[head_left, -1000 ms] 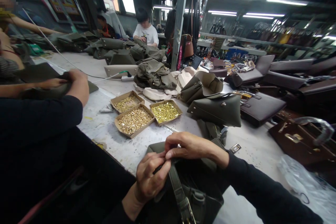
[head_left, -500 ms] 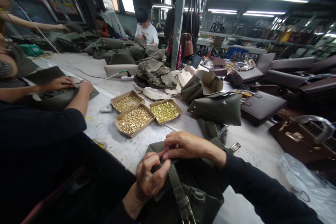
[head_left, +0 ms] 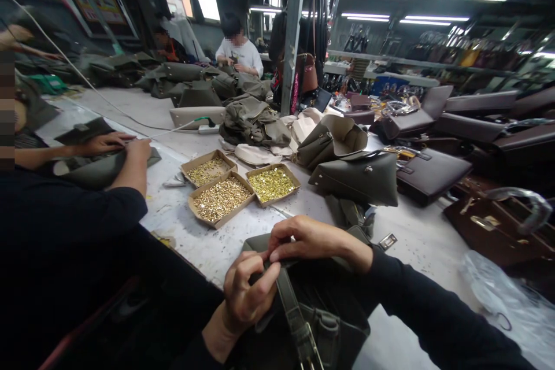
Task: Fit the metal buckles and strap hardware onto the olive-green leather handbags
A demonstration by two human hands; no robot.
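An olive-green handbag (head_left: 321, 312) lies in front of me at the table's near edge, its strap with a metal buckle (head_left: 299, 324) running toward me. My left hand (head_left: 249, 295) is closed around the strap's upper end. My right hand (head_left: 307, 240) pinches the bag's top edge just above, fingertips meeting those of the left hand. What sits between the fingertips is too small to make out.
Three cardboard trays of small gold fittings (head_left: 223, 199) stand on the white table (head_left: 425, 237). Finished olive bags (head_left: 358, 176) and brown bags (head_left: 431, 176) lie to the right. A co-worker's hands (head_left: 130, 153) press an olive piece at left. More people sit at the back.
My hands have stayed on the strap with only slight finger shifts. The co-worker at left has moved their hands on the olive piece, and the view has drifted a little.
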